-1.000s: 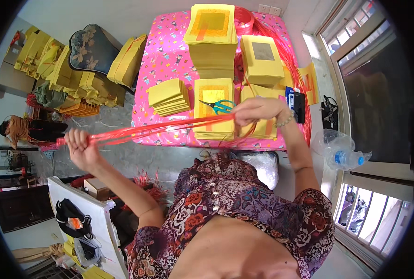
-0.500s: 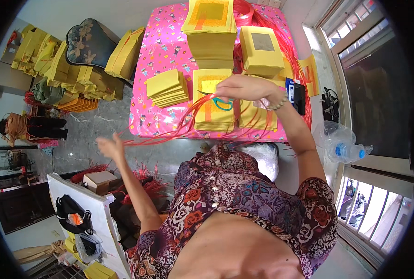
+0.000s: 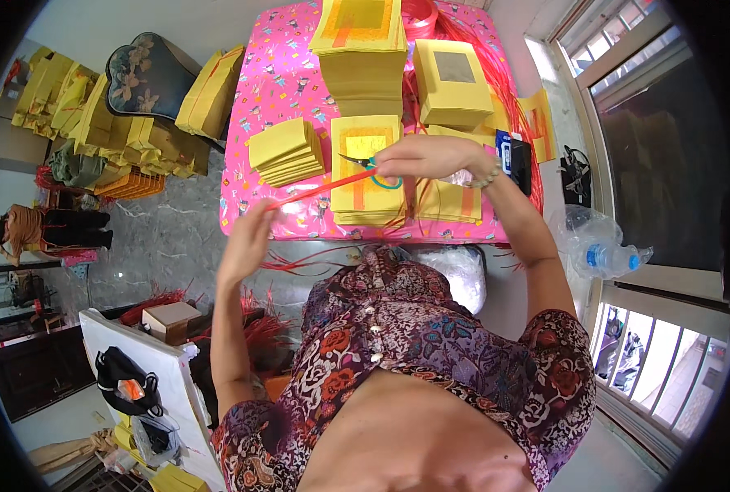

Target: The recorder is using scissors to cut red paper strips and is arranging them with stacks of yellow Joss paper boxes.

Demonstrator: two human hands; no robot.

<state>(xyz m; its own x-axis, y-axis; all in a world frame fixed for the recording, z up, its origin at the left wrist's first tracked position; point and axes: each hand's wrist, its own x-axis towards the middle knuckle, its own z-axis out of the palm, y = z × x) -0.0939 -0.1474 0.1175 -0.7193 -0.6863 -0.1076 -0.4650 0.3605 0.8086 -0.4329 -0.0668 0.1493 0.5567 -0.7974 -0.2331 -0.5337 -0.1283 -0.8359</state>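
Note:
A bundle of red plastic strands (image 3: pixel 320 189) is stretched between my two hands over the near part of the table. My left hand (image 3: pixel 250 238) is closed on its left end, and loose strand tails hang below that hand past the table's edge. With fingers pinched, my right hand (image 3: pixel 429 157) grips the other end above a stack of yellow paper (image 3: pixel 355 197). Scissors with teal handles (image 3: pixel 386 175) lie on that stack, partly hidden by my right hand. Left of them sits a smaller fanned pile of yellow paper (image 3: pixel 287 154).
A pink patterned table (image 3: pixel 279 66) bears a tall yellow paper stack (image 3: pixel 361 78), another yellow block (image 3: pixel 455 86) and long red strands (image 3: pixel 508 70). A dark chair (image 3: pixel 153 75) stands left. Plastic bottles (image 3: pixel 611 258) lie right. A white board (image 3: pixel 147 385) is at lower left.
My left hand has moved right and closed on the strands, which were loose and spread and are now drawn into a tight bundle. My right hand stays nearly in place.

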